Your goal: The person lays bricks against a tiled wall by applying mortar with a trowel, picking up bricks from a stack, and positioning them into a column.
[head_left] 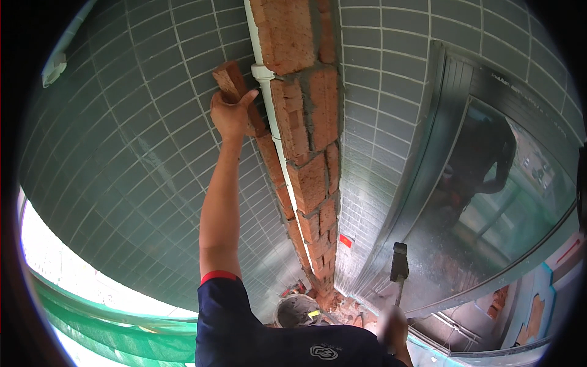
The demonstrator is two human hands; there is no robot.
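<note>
My left hand (pixel 231 115) is raised and wrapped round a red brick (pixel 228 78). That brick stands at the top of a narrow stack of bricks (pixel 269 156), beside a white pipe (pixel 269 110). To the right of the pipe rises a taller brick column (pixel 310 177) with grey mortar joints. Low on the right, my right hand (pixel 394 329), partly blurred, grips a hammer (pixel 399 263). Its dark block-like head points up, away from the brickwork.
Grey tiled walls (pixel 153 140) flank the brickwork. A metal-framed window (pixel 483 165) is on the right. Below stands a bucket of mortar (pixel 298 310) with something yellow at its rim, beside brick rubble (pixel 351 311). Green netting (pixel 116 327) hangs at lower left.
</note>
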